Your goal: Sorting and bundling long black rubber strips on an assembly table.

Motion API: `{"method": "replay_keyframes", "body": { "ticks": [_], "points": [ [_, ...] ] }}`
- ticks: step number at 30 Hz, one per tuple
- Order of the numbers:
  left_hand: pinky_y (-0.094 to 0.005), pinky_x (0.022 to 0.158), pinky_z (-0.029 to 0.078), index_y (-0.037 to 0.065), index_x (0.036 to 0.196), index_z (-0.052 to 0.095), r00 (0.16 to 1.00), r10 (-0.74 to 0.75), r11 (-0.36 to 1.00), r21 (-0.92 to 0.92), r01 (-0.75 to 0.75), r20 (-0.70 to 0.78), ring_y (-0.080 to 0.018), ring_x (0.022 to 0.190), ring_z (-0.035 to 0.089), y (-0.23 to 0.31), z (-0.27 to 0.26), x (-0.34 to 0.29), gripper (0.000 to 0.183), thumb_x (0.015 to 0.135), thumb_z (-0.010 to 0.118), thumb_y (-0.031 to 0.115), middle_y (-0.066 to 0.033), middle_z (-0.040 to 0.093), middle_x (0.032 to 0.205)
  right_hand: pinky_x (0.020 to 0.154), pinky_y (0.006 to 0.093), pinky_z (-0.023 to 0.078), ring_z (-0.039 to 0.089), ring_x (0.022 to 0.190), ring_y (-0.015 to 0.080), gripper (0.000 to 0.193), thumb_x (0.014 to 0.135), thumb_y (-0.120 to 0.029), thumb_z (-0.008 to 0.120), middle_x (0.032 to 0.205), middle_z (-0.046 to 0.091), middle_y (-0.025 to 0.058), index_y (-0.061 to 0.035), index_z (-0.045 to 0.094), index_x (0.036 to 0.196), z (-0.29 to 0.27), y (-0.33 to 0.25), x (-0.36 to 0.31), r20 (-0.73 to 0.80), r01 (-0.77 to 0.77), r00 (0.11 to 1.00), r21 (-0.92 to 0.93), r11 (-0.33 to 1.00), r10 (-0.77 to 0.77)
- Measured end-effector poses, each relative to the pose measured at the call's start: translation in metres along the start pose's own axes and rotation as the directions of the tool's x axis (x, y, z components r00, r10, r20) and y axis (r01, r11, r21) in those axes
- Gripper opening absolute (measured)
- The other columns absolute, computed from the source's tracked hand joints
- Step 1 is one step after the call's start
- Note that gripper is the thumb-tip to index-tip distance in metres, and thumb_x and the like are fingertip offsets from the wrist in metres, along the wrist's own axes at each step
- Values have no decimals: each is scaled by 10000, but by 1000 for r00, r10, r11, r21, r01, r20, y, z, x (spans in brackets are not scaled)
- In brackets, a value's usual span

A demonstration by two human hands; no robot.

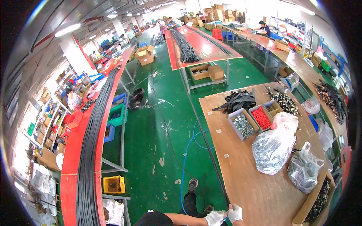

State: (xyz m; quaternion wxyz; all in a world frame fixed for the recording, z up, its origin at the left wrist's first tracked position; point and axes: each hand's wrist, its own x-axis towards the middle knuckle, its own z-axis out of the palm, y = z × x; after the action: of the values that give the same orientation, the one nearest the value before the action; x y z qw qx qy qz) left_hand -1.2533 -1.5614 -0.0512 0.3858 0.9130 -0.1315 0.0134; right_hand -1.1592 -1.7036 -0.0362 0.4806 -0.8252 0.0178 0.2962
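Note:
White gloves cover both of my hands, which meet at the near edge of the brown worktable. My right hand closes round the near end of a black cable. From there the cable runs away along the table's left edge toward the far red table. Just left of it, my left hand has its fingers pressed together close to the cable end; what is between them is hidden. A small bit of blue shows between the hands, too small to name.
On the brown worktable stand a box of metal parts, a box of red parts, black straps and plastic bags. Long black cables cover the left red table. A blue hose crosses the green floor.

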Motion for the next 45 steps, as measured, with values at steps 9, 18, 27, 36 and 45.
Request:
{"method": "replay_keyframes", "body": {
  "ticks": [9, 18, 27, 36, 45],
  "points": [
    [-483, 669, 561, 52, 1253, 557, 987, 118, 984, -121, -132, -113, -394, 787, 675, 73, -15, 23, 360, 909, 643, 114, -169, 634, 924, 544, 387, 506, 680, 593, 214, 321, 1016, -217, 670, 654, 674, 138, 71, 715, 881, -62, -75, -66, -143, -78, 986, 33, 996, 82],
    [-491, 610, 542, 46, 1131, 584, 991, 107, 988, -124, -97, 83, -384, 758, 682, 82, 47, 38, 212, 931, 607, 114, -160, 636, 895, 624, 440, 507, 658, 627, 292, 302, 936, -250, 728, 714, 676, 231, 36, 733, 839, -102, 64, -29, -280, 42, 954, -224, 974, -105],
    [-489, 599, 536, 38, 1282, 529, 965, 246, 951, -166, -259, -92, -383, 769, 673, 153, 5, 107, 383, 911, 620, 68, -154, 636, 956, 503, 367, 490, 648, 536, 197, 316, 1002, -168, 671, 596, 640, 99, 68, 689, 793, -194, -33, -60, -226, 52, 973, -3, 999, -52],
    [-497, 603, 551, 38, 1333, 537, 969, 243, 967, -85, -239, 47, -385, 793, 686, 175, 92, 132, 489, 858, 644, 82, -166, 651, 964, 547, 374, 493, 632, 584, 178, 271, 1009, -163, 649, 654, 660, 76, 34, 695, 828, -245, 33, -56, -185, 10, 982, -60, 998, -21],
    [-520, 598, 547, 42, 1245, 562, 982, 170, 973, -142, -180, -82, -407, 707, 677, 217, 75, 204, 327, 926, 607, 95, -177, 655, 888, 518, 367, 498, 639, 541, 194, 266, 1030, -133, 610, 664, 636, 85, 48, 685, 851, -318, -42, -41, -146, 31, 989, -7, 999, -32]
  ]
}}
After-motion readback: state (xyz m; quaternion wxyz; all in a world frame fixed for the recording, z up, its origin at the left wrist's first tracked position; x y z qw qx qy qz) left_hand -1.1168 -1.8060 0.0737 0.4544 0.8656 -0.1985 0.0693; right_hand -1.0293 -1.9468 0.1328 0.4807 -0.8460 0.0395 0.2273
